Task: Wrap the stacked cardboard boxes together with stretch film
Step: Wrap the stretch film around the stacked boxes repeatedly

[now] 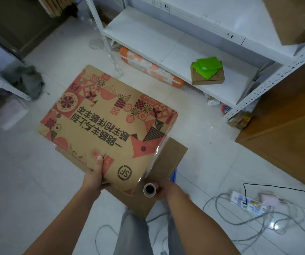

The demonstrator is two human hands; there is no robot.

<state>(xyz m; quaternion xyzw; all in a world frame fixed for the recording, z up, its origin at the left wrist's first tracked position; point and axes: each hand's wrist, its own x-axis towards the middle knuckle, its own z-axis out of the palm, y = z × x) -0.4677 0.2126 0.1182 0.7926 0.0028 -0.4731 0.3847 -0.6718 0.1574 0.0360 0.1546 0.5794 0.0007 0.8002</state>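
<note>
While the printed box lies on a plain one: stack sits mid-frame on the floor.
Printed box [107,124]: topmost, red patterns and black characters.
Plain box [168,162]: beneath, showing at 4 o'clock.
Stretch film roll [149,189]: upright at the stack's near corner, film running up the right edge.
Left hand [94,176]: thumb on top, fingers curled under the near edge.
Right hand [163,190]: grips the roll; fingers hidden.
Small shelf box [208,75]: at 2 o'clock, green packets [208,66] on it.

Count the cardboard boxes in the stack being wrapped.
2: the printed top box, gripped by the left hand, and a plain box beneath it. Anything lower would be hidden.
</note>
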